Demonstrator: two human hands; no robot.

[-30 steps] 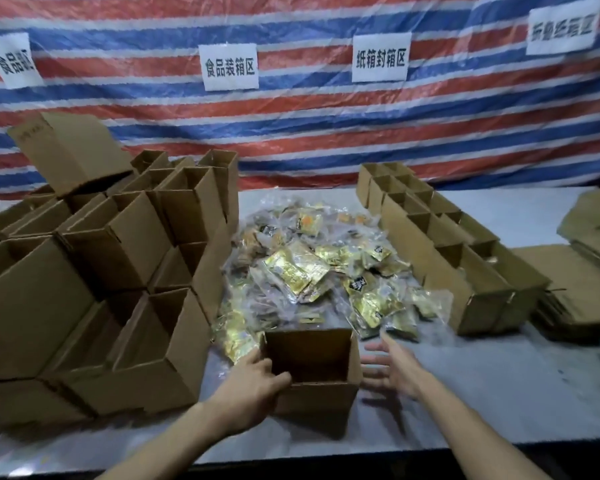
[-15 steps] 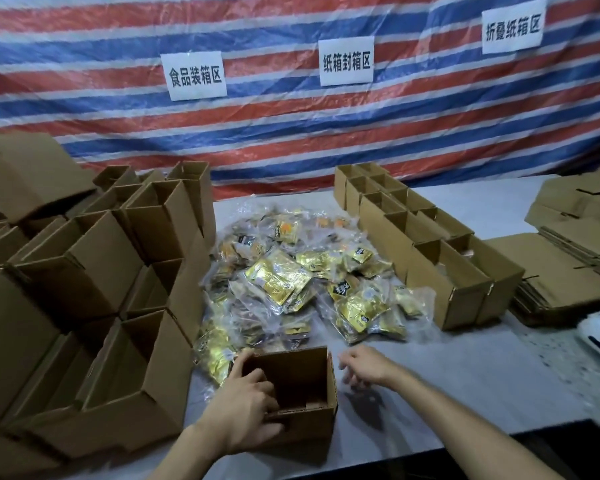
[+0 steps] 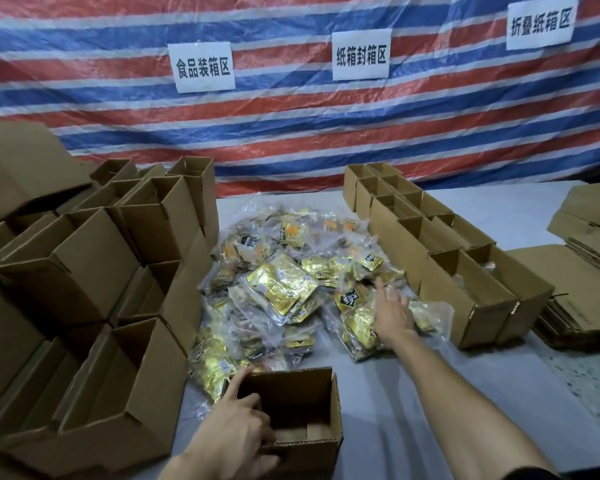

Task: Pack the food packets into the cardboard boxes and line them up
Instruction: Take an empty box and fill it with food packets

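Cardboard, brown and corrugated, forms the nearest thing: an open cardboard box [image 3: 334,410] standing upright on the grey worktop [image 3: 413,403], its mouth facing up. The left hand [image 3: 236,434] grips the box at its near left corner. The fingers curl over the near rim into the box and the thumb lies up along the outside of the left wall.

Beyond the box, the right arm reaches forward over the worktop. The right hand [image 3: 392,310] lies palm down on the near right part of the pile of food packets [image 3: 281,289], fingers spread and nearly straight, touching the clear wrappers without closing round any of them. The packets are gold foil and clear plastic, heaped loosely in the middle of the worktop, and the near edge of the pile touches the far side of the open box.

To the left, a heap of open boxes [image 3: 84,271] is stacked at tilted angles. To the right of the pile, a double row of cardboard boxes [image 3: 440,299] runs away from the camera, mouths up. Flattened cartons [image 3: 586,289] lie further right.

Behind everything hangs a red, blue and white striped tarpaulin [image 3: 291,133] carrying white paper signs [image 3: 203,67] with Chinese lettering.
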